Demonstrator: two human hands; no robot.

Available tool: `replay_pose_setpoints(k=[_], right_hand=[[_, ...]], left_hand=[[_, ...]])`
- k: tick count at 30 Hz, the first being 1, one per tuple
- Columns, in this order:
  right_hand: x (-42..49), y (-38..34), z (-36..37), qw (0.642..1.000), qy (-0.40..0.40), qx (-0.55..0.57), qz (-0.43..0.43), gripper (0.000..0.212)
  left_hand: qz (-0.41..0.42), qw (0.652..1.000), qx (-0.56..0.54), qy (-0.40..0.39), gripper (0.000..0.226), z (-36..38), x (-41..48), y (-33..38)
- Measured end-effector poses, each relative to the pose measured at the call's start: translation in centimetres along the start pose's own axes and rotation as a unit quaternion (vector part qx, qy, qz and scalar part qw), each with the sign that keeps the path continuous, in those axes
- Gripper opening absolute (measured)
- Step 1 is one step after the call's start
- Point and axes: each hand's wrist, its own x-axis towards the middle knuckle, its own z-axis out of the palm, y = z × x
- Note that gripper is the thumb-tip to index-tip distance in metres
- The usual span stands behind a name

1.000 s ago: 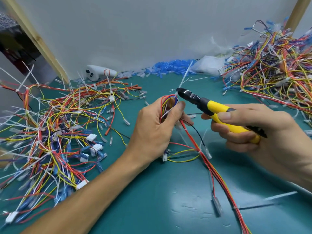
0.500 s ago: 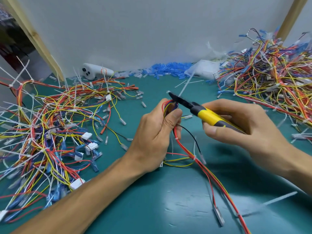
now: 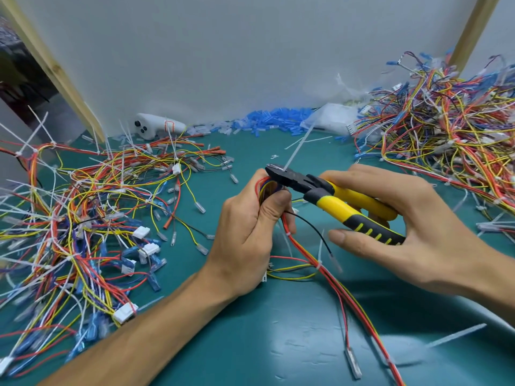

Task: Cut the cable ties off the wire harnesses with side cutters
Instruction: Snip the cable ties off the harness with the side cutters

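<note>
My left hand [image 3: 250, 232] grips a wire harness [image 3: 331, 277] of red, yellow and blue wires, its looped top sticking out above my thumb. My right hand [image 3: 412, 235] holds yellow-and-black side cutters [image 3: 334, 199] with the handles spread. The black jaws sit at the top of the loop, against a white cable tie [image 3: 296, 150] whose tail points up and right. Further white ties ring the harness below my left hand, and its red wires trail toward the lower right.
A large tangle of tied harnesses [image 3: 83, 224] fills the left of the green mat [image 3: 250, 344]. Another wire pile [image 3: 446, 140] lies at the right. A white controller [image 3: 156, 129], blue terminal sleeves [image 3: 267, 123] and a plastic bag [image 3: 334, 121] line the back wall. A loose tie [image 3: 457, 335] lies lower right.
The cutters swung so their handles now point right and spread apart, the jaws staying on the tie at the loop. My right hand shifted its hold. My left hand kept the harness.
</note>
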Motion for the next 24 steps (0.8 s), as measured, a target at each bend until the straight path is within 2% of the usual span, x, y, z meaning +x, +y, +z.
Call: replay_pose_setpoints(k=[6,12,19,24], right_hand=[[-0.1,0.5,0.2,1.0,-0.018,0.01,0.009,0.058],[-0.4,0.5,-0.2,0.992,-0.058,0.083,0.07,0.058],[-0.3,0.2,-0.4,0.987,-0.073,0.127,0.069,0.062],[-0.3,0.2,-0.2,0.985,-0.077,0.135,0.073,0.047]], left_hand=[[0.009,1.0,0.019,-0.019,0.016,0.1,0.0,0.1],[0.015,0.998,0.052,-0.025,0.016,0.3,-0.2,0.5],[0.003,0.996,0.085,-0.039,0.016,0.4,-0.2,1.0],[-0.003,0.995,0.08,-0.054,0.015,0.4,-0.2,1.2]])
